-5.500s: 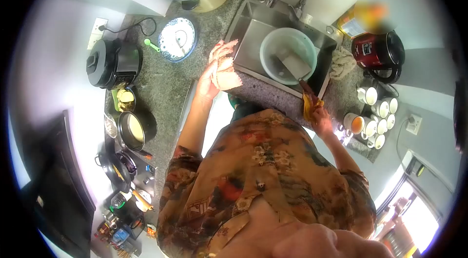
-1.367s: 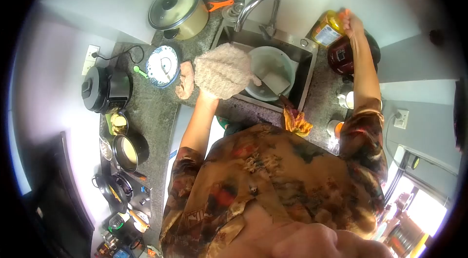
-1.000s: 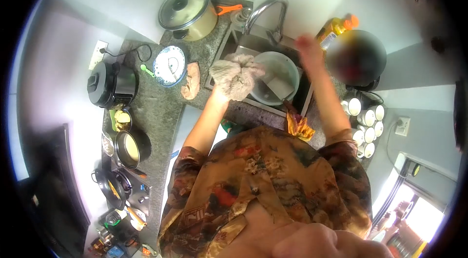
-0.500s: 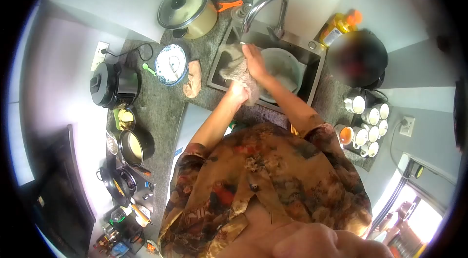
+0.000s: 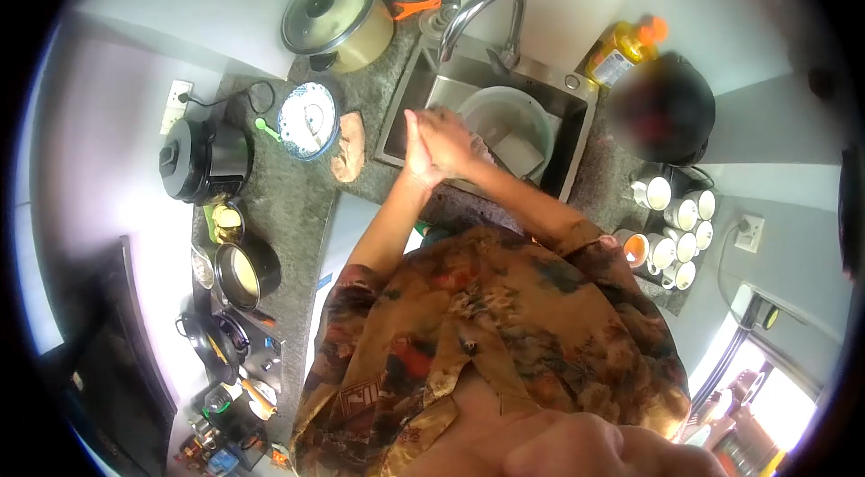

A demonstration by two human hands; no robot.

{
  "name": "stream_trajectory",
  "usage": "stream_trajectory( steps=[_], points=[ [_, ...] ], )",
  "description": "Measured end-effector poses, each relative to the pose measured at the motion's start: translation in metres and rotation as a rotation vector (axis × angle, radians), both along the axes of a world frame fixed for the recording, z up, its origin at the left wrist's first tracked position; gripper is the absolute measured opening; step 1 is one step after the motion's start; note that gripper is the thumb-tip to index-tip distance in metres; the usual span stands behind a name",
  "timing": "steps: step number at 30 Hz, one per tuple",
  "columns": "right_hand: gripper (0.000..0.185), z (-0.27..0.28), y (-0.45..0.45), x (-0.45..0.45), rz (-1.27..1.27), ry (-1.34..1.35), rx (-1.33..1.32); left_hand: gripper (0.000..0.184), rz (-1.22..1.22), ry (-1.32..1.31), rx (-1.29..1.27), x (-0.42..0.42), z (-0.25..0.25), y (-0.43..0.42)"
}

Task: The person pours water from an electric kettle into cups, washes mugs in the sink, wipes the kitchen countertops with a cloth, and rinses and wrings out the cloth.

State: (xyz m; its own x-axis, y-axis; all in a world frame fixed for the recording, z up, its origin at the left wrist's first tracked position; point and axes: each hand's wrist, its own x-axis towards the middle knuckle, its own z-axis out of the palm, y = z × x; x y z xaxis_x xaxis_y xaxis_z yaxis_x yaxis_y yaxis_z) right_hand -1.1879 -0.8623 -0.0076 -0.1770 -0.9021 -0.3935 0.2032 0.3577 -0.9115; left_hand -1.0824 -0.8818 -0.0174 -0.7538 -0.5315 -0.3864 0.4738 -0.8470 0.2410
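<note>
My left hand [image 5: 417, 153] and my right hand [image 5: 450, 145] are pressed together over the near left edge of the metal sink [image 5: 393, 130], closed round the beige cloth [image 5: 480, 149]. Most of the cloth is hidden by the hands; a pale bit shows beyond my right hand. In the sink, to the right of the hands, a translucent basin [image 5: 543, 117] holds a cleaver with a broad grey blade [image 5: 518, 154]. The faucet [image 5: 518, 13] arches over the back of the sink. A crumpled pinkish cloth [image 5: 349, 148] lies on the counter left of the sink.
Left of the sink are a blue-rimmed plate [image 5: 293, 103], a lidded pot [image 5: 365, 40], a black cooker [image 5: 203, 157] and a saucepan [image 5: 261, 274]. On the right stand a yellow bottle [image 5: 617, 63], a blurred dark round kettle [image 5: 667, 112] and several white mugs [image 5: 662, 252].
My right hand has left the yellow bottle's cap and joined my left hand at the sink. The beige cloth, earlier spread over my left hand, is now bunched between both hands.
</note>
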Motion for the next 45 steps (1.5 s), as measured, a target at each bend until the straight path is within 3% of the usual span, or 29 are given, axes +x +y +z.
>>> stream_trajectory(
  steps=[1,2,3,5,7,8,11,13,14,16,17,20,22,24,26,28,29,31,32,33,34,35,36,38,39,40,42,43,45],
  points=[
    [0.050,-0.004,0.014,0.014,0.005,0.169,-0.080,0.078,0.121,-0.069,0.062,0.001,-0.001,0.001],
    [0.050,-0.007,0.027,0.031,0.008,0.337,-0.167,0.076,0.037,-0.017,-0.005,0.011,-0.005,0.004],
    [0.049,-0.010,0.037,0.044,0.009,0.507,-0.258,0.072,0.078,-0.072,0.058,0.019,-0.035,-0.006],
    [0.048,-0.013,0.046,0.058,0.002,0.851,-0.432,0.069,0.116,-0.125,0.120,0.016,-0.040,-0.016],
    [0.052,0.008,0.037,0.021,0.056,0.777,-0.232,0.058,0.041,-0.131,-0.161,0.001,0.011,-0.006],
    [0.050,0.000,0.036,0.004,-0.150,0.433,-0.342,0.048,0.025,-0.183,-0.129,0.000,0.007,-0.013],
    [0.052,-0.035,0.012,-0.045,-0.391,0.428,-0.268,0.049,0.002,-0.263,-0.190,-0.002,0.040,-0.017],
    [0.050,-0.025,0.010,-0.049,-0.468,-0.411,-0.116,0.049,-0.054,-0.303,-0.259,0.000,0.057,-0.016],
    [0.050,-0.021,0.011,-0.053,-0.467,-0.411,-0.115,0.049,-0.053,-0.303,-0.258,0.002,0.062,-0.018],
    [0.045,0.022,0.021,-0.056,-0.222,-0.921,0.011,0.051,-0.164,-0.264,-0.184,0.014,0.065,-0.023],
    [0.033,0.012,0.020,-0.059,-0.166,-0.825,-0.073,0.053,-0.174,-0.250,-0.192,0.022,0.052,-0.030],
    [0.026,-0.020,0.007,-0.075,-0.242,-0.717,-0.036,0.054,-0.059,-0.231,-0.024,0.048,0.018,-0.027],
    [0.024,0.005,0.004,-0.072,-0.358,-0.696,-0.114,0.062,-0.108,-0.220,-0.066,0.064,-0.015,-0.021],
    [0.025,0.015,0.005,-0.063,-0.371,-0.568,-0.086,0.072,-0.083,-0.580,0.119,0.065,-0.032,-0.008],
    [0.022,-0.017,0.005,-0.034,-0.160,-0.313,-0.191,0.080,-0.084,-0.521,0.216,0.052,-0.017,0.000],
    [0.020,-0.015,0.023,0.010,-0.010,-0.071,-0.252,0.081,-0.179,-0.110,0.175,0.042,-0.010,0.002],
    [0.022,-0.013,0.038,0.036,0.058,0.214,-0.425,0.070,-0.054,-0.068,-0.026,0.041,-0.048,0.001],
    [0.031,0.017,0.065,0.060,0.217,0.734,-0.649,0.062,-0.082,0.659,0.074,0.019,-0.100,-0.018],
    [0.036,0.047,0.072,0.059,0.307,0.967,-0.697,0.061,-0.045,0.565,0.034,0.018,-0.095,-0.014],
    [0.039,0.039,0.067,0.054,0.287,1.107,-0.674,0.059,-0.012,0.469,-0.006,0.017,-0.084,-0.009],
    [0.034,0.032,0.049,0.040,0.110,1.310,-0.711,0.057,0.018,0.371,-0.041,0.016,-0.069,-0.003],
    [0.031,0.024,0.033,0.020,-0.026,1.333,-0.584,0.056,0.046,0.275,-0.076,0.012,-0.053,0.005],
    [0.027,0.029,0.021,0.006,-0.159,1.349,-0.458,0.051,0.082,0.002,-0.068,-0.005,0.002,0.015],
    [0.027,-0.001,0.015,0.008,-0.108,1.242,-0.468,0.051,0.075,0.439,0.297,-0.012,-0.019,0.007],
    [0.028,-0.019,0.012,0.011,-0.062,1.139,-0.486,0.049,-0.001,0.521,0.095,-0.006,-0.017,0.005],
    [0.030,-0.032,0.023,0.020,-0.075,0.994,-0.701,0.047,-0.079,0.605,-0.114,0.000,-0.014,-0.002],
    [0.041,0.001,0.070,0.062,0.068,0.977,-0.621,0.059,-0.008,0.278,-0.056,0.012,-0.021,-0.010],
    [0.055,0.033,0.082,0.069,0.261,1.069,-0.448,0.061,0.070,0.226,0.029,0.016,-0.012,-0.003],
    [0.050,0.043,0.080,0.047,0.256,0.623,-0.434,0.064,0.081,0.210,0.049,0.013,-0.006,-0.001]
  ],
)
